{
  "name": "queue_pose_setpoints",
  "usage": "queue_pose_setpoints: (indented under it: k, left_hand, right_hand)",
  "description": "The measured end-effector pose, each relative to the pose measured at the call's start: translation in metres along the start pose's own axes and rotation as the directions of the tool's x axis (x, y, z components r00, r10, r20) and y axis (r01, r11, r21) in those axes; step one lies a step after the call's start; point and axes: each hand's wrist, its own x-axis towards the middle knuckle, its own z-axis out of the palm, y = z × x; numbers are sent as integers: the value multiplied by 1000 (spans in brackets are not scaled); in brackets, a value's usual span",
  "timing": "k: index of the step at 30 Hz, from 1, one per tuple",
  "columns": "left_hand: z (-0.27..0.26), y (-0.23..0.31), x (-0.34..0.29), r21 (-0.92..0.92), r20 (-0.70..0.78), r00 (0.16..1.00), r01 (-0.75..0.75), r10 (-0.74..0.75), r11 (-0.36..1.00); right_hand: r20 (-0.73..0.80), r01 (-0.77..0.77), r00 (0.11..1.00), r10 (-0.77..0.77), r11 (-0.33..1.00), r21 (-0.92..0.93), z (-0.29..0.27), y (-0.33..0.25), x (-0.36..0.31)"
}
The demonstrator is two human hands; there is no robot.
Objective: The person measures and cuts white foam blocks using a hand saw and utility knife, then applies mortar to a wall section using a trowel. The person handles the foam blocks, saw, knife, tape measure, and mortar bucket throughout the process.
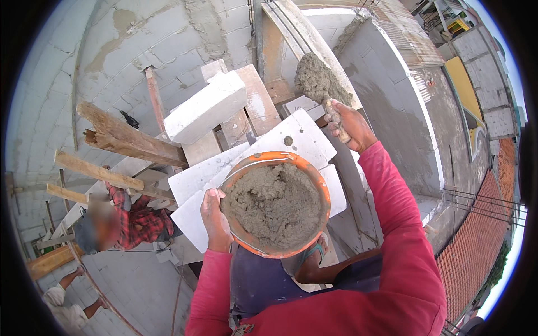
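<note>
My left hand [216,219] grips the left rim of an orange bucket [324,197], with thumb and fingertips at its edge. Wet grey mortar [274,204] fills much of the bucket, its surface lumpy with a hollow in it. Up and to the right, my right hand [354,127] is closed around the handle of a trowel [334,119]. A thick heap of mortar [317,77] covers its blade, so the blade's shape is hidden. The trowel is beyond the bucket, beside a long concrete ledge [343,73].
White blocks [206,106] lie on planks beyond the bucket, one spotted with mortar. Broken timbers [131,137] jut out at left. Below them is a person in a checked shirt [147,221]; another person's legs [70,302] show lower. A block wall [392,101] and tiled roof [471,241] lie to the right.
</note>
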Motion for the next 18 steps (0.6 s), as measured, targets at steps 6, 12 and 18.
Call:
queue_pose_setpoints:
  k: [6, 12, 18]
  left_hand:
    - [-17, -9, 0, 76, -61, 998, 2, 2, 997]
    - [-2, -5, 1, 31, -31, 999, 13, -12, 999]
    - [-9, -4, 0, 117, -48, 999, 0, 5, 993]
  right_hand:
    - [-340, 252, 793, -505, 781, -571, -15, -1, 217]
    - [-206, -85, 653, -729, 201, -976, -47, 18, 283]
    - [-176, -120, 684, -708, 129, -984, -34, 32, 237]
